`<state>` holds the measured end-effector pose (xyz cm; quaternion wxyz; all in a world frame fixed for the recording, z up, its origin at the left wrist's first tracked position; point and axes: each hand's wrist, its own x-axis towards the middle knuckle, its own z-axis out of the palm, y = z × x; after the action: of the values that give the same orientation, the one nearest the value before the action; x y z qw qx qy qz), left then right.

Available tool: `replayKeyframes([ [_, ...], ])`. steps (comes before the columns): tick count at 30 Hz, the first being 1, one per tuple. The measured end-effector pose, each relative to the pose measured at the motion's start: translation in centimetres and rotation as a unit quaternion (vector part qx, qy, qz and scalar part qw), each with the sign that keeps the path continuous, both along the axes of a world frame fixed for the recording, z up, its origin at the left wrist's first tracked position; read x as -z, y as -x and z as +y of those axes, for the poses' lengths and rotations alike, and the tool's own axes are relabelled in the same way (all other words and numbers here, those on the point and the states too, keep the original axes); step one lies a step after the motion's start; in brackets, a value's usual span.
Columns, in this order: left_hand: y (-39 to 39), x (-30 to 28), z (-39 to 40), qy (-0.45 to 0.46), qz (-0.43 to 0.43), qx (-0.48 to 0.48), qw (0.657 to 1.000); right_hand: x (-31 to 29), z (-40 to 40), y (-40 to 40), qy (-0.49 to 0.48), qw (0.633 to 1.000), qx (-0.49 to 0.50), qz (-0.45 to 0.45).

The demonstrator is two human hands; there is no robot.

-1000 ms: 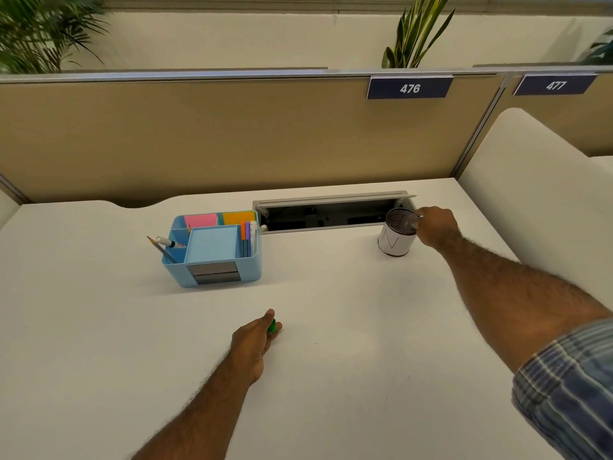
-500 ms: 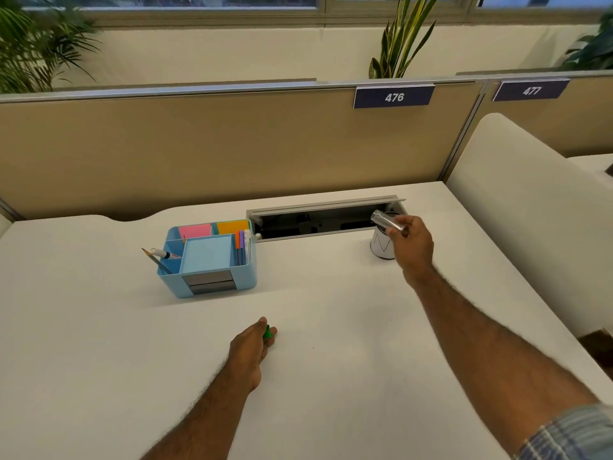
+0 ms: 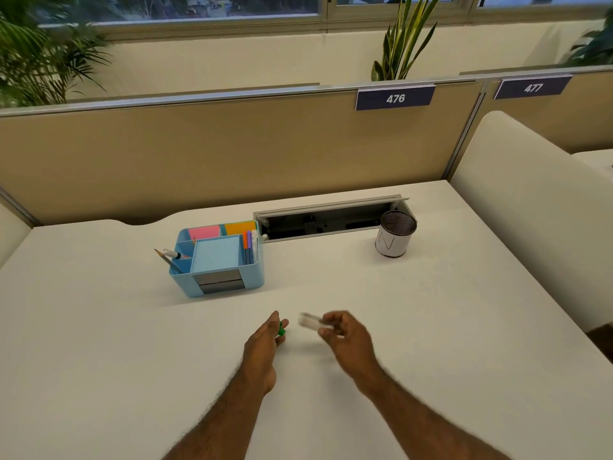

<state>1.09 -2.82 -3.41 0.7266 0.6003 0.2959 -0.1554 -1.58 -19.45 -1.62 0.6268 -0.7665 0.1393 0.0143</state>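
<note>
My left hand [image 3: 263, 343] lies on the white desk [image 3: 116, 343] near the middle and holds a small green object [image 3: 282, 328], mostly hidden by the fingers. Just to its right, my right hand [image 3: 345, 333] pinches a short silvery cylinder [image 3: 308, 319], blurred by motion, held a little above the desk and pointing toward the left hand. A mesh pen cup [image 3: 396, 234] with a white paper label stands at the back right, apart from both hands.
A blue desk organiser [image 3: 219, 260] with sticky notes, pens and a pencil stands at the back left of centre. Behind it an open cable tray [image 3: 328, 217] is set into the desk. A tan partition [image 3: 215, 154] closes the back, a white divider [image 3: 530, 207] the right.
My right hand lifted the silvery cylinder out of the pen cup and carried it down and left to beside the left hand. The left hand has stayed put with the green object.
</note>
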Motion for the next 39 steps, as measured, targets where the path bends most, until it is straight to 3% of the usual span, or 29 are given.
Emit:
replayKeyframes([
  [10,1.0,-0.2,-1.0,-0.006,-0.02,0.006,1.0,1.0,1.6,2.0,0.01,0.998,-0.012,0.06],
  [39,1.4,-0.1,-1.4,0.0,-0.062,0.035,0.997,0.9,2.8,1.5,-0.013,0.995,0.024,0.096],
])
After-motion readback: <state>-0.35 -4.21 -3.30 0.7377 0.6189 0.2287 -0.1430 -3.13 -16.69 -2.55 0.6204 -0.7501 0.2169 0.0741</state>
